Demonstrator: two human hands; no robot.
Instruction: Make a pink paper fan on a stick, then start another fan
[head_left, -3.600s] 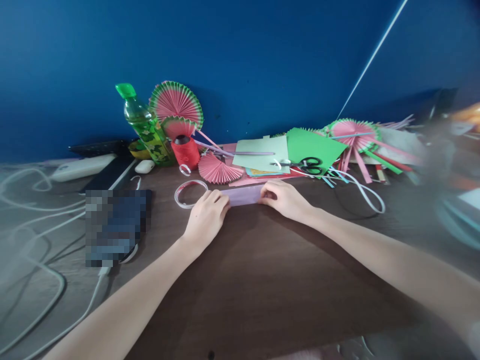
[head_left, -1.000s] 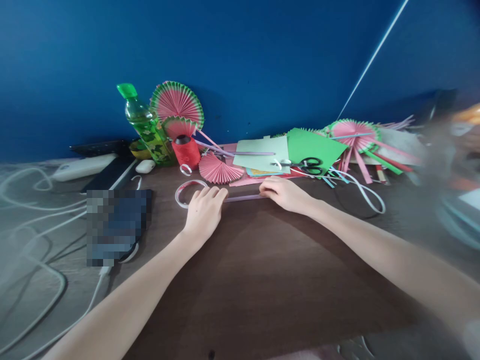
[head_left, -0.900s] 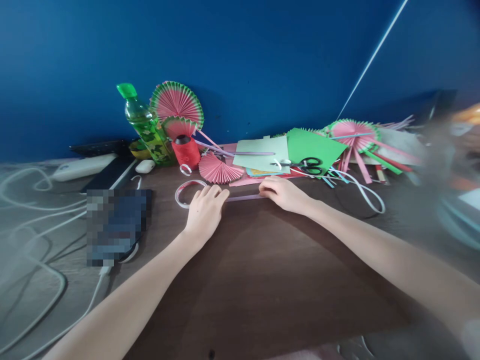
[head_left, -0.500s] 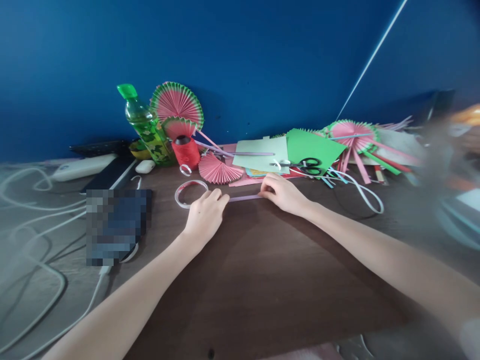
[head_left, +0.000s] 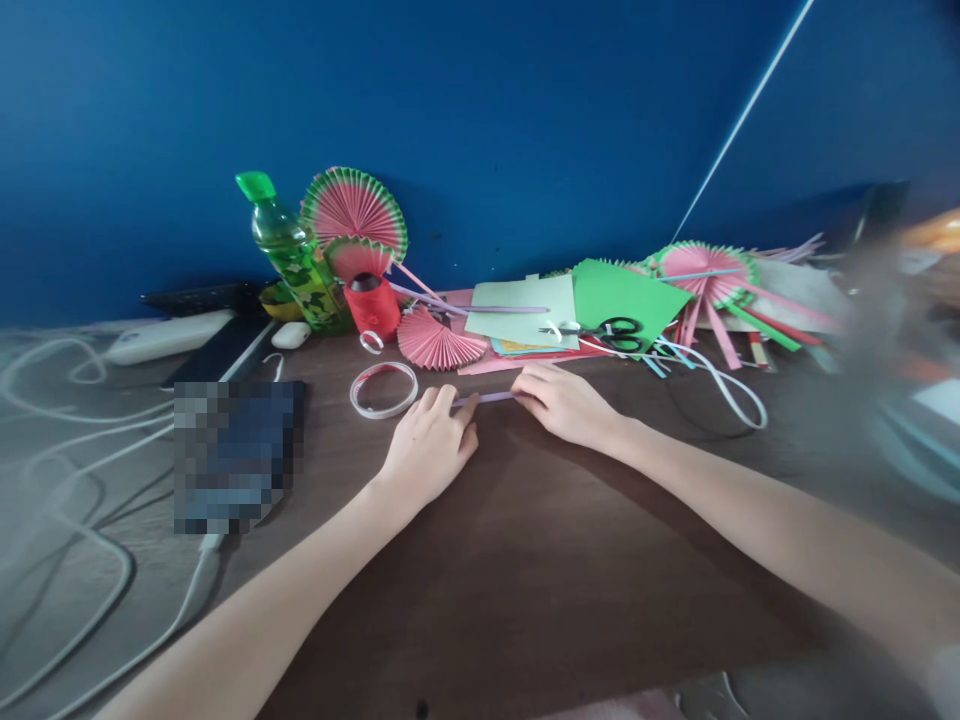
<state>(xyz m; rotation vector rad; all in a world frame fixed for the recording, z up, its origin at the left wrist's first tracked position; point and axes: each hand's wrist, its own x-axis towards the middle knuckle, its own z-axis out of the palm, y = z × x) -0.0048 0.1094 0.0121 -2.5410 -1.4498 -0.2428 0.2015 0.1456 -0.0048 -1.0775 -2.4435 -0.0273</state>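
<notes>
A person's right hand (head_left: 562, 408) pinches the right end of a purple paper strip (head_left: 495, 397) at the middle of a brown tabletop (head_left: 525, 560), while fingers of the left hand (head_left: 429, 447) rest at the other end, their grip impossible to tell. Behind, a green-capped bottle (head_left: 294, 262), its contents masked by a label, stands near a red cylinder (head_left: 379, 310) with a dark opening and unseen interior. A tape ring (head_left: 384, 413) lies beside the left hand; scissors (head_left: 619, 332) lie on paper sheets (head_left: 510, 327) before a blue wall (head_left: 495, 120).
</notes>
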